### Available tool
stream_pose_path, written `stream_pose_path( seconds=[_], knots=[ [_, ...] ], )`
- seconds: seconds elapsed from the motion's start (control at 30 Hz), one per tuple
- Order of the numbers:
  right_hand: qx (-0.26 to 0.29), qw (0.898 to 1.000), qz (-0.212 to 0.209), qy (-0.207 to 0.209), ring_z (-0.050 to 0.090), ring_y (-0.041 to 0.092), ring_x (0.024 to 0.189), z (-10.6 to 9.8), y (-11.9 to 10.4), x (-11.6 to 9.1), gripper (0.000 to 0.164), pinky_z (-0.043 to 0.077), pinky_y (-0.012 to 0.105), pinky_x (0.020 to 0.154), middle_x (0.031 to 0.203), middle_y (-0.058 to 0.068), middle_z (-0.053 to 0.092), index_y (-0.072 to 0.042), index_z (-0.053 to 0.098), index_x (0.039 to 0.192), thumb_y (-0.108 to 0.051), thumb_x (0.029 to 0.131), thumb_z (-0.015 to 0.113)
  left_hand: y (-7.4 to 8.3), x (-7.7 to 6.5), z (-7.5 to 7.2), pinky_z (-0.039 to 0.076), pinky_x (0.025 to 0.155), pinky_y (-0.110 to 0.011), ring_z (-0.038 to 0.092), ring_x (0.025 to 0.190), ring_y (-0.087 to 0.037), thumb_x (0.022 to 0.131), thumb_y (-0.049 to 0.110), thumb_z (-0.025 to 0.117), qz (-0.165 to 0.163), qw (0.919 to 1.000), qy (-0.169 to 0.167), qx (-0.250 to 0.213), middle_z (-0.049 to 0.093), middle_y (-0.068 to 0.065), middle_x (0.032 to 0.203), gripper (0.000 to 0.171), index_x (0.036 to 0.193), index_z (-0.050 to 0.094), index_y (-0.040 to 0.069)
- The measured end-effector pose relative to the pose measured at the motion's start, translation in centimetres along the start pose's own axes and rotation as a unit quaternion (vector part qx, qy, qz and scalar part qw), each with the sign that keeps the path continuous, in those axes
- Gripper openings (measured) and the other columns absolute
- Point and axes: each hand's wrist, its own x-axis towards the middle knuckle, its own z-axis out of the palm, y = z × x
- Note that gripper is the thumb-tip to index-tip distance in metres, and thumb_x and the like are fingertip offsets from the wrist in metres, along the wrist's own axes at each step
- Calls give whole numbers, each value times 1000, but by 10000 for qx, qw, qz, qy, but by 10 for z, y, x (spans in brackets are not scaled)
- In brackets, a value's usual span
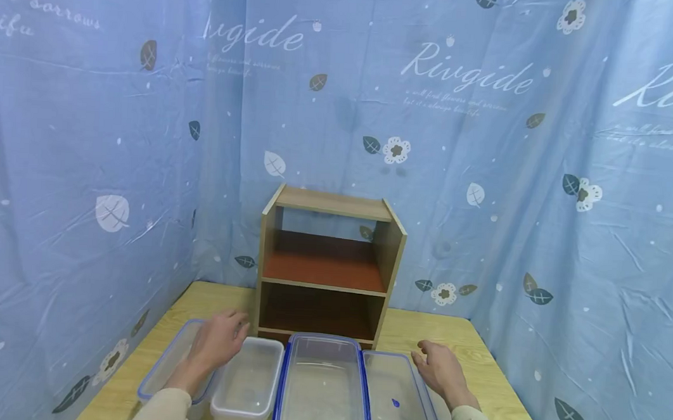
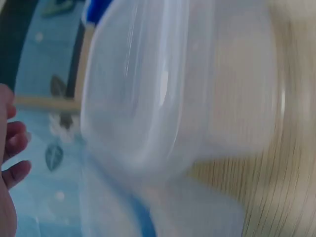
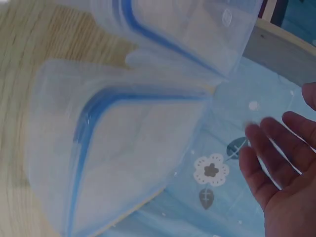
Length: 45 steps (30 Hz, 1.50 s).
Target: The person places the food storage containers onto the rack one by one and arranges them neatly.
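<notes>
My left hand [image 1: 220,340] hovers over the leftmost blue-rimmed plastic container [image 1: 162,369], its fingers loosely bent and holding nothing. Beside it is a container with a white rim [image 1: 250,377]. A larger container with blue side edges [image 1: 324,387] stands in the middle. Over on the right, my right hand [image 1: 441,371] is above a blue-rimmed container [image 1: 437,409] that it partly hides, fingers relaxed with nothing in them. Between that one and the middle container sits another blue-rimmed container [image 1: 396,381] with a small blue mark. In the right wrist view the fingers [image 3: 266,153] are spread apart.
Behind the containers a wooden shelf unit [image 1: 323,285] with reddish-brown boards stands on the wood-grain table [image 1: 421,328]. Blue patterned curtains [image 1: 347,109] enclose the back and both sides.
</notes>
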Motion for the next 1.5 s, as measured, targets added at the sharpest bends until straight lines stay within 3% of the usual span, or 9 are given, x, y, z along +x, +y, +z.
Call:
stream_pose_path(
  seconds=[0.13,0.23,0.37,0.57,0.77,0.97,1.17,1.37,1.5],
  knots=[
    [194,9998,72,37,69,27,84,0,-3,0,27,55,45,74,99,13,72,-2,68,109,-22,91,64,25,0,2,41,51,-23,52,57,-4,84,16,71,28,9995,87,-314,61,9,69,2,85,73,16],
    [226,9997,43,32,69,26,85,2,-6,0,26,55,44,74,98,12,73,-3,68,109,-21,91,64,40,0,5,36,47,-19,46,53,0,84,15,71,47,9991,186,-381,60,12,66,3,84,73,17],
    [262,9996,26,87,66,17,74,6,-15,-2,21,53,37,65,87,4,72,-6,70,105,-20,90,64,50,6,9,37,47,-23,47,52,-5,82,12,70,-430,9956,506,-658,62,7,67,9,91,71,11],
    [226,9989,-335,243,46,4,53,14,-36,-6,9,39,23,51,62,-10,60,-15,72,89,-21,90,66,43,25,12,47,56,-38,59,62,-18,87,17,68,-1463,9789,806,-1176,66,-6,77,33,115,61,1],
    [271,9980,-484,293,43,4,50,20,-49,-10,8,37,20,50,57,-12,55,-18,72,83,-21,89,67,38,47,9,50,77,-50,64,88,-32,94,27,59,-2037,9673,380,-1464,63,-18,107,49,133,48,-1],
    [316,9981,-414,335,42,3,48,24,-39,-13,8,35,21,48,56,-13,53,-17,71,81,-19,88,66,45,69,2,48,82,-52,64,96,-35,96,30,55,-2179,9631,171,-1572,57,-22,113,53,137,46,-3],
    [375,9985,-319,235,42,2,49,27,-34,-18,7,35,21,48,55,-14,52,-17,71,83,-18,88,66,38,87,-2,48,84,-55,60,105,-45,96,32,54,-2312,9628,-13,-1399,59,-27,116,46,125,58,-4],
    [382,9983,-326,280,42,2,49,27,-32,-21,7,36,20,48,56,-13,53,-17,71,83,-17,88,66,32,97,-8,49,72,-54,65,95,-45,97,35,52,-2609,9591,9,-1095,70,-23,110,36,111,69,6],
    [419,9981,-346,305,42,1,48,27,-28,-23,7,36,19,47,56,-13,53,-16,71,83,-16,88,66,34,99,-5,50,73,-53,66,92,-45,97,32,55,-2460,9643,126,-975,70,-24,105,35,108,69,2]
  ],
)
